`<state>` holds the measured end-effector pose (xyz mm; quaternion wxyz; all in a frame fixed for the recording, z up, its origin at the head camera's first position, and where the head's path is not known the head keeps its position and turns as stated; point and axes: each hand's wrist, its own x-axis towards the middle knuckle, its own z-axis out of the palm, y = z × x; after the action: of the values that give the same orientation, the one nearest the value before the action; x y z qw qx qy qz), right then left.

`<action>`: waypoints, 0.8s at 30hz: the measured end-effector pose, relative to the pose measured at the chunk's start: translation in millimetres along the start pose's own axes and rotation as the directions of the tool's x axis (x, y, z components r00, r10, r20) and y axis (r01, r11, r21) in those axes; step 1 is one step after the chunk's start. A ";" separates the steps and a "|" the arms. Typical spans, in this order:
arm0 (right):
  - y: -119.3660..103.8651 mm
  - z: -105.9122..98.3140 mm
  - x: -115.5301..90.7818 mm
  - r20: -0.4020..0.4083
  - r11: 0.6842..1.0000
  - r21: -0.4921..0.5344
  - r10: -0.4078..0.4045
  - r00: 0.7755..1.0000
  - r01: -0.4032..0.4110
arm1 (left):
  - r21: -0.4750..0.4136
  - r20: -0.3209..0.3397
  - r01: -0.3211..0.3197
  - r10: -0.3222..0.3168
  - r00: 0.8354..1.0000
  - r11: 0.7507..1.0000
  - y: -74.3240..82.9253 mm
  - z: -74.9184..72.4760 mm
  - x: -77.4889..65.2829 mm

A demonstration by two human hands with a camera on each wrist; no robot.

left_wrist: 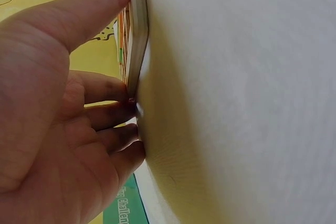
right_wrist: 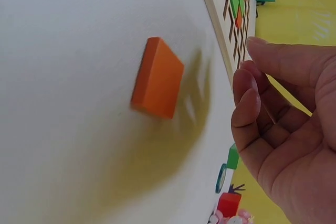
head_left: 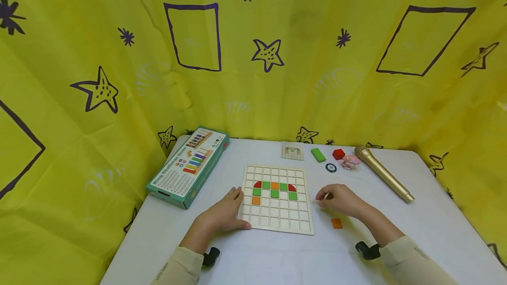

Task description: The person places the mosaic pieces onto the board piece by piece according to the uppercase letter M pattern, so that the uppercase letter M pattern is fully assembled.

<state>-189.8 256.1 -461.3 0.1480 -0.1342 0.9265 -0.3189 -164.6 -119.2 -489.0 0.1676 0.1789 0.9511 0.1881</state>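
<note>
A pale wooden grid board [head_left: 277, 222] lies in the middle of the white table. Coloured tiles sit in its cells: red rounded corners, several green squares, an orange one [head_left: 256, 200] at the lower left. My left hand [head_left: 225, 211] rests at the board's near-left corner, its thumb along the near edge and fingers along the left side. To the right of the board my right hand [head_left: 341, 199] hovers with fingers loosely bent and nothing visible between them. Below it on the table lies a loose orange square tile [right_wrist: 158, 80], apart from the fingertips.
A Rings Challenge Game box [head_left: 188, 166] lies at the left. Along the back are a small pattern card [head_left: 292, 151], a green block [head_left: 318, 155], a red block [head_left: 338, 154], a round token [head_left: 331, 168], a pink item [head_left: 350, 162] and a gold microphone [head_left: 384, 174].
</note>
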 end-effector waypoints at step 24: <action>28.7 -1.9 -42.2 -0.041 0.998 0.043 0.041 0.998 -0.039 | -0.008 -0.003 -0.010 0.010 1.000 1.000 1.3 -0.4 -0.9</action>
<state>-156.1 293.4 -470.0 0.1375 -0.1058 0.9250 -0.3379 -163.6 -118.5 -487.9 0.1660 0.1826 0.9497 0.1929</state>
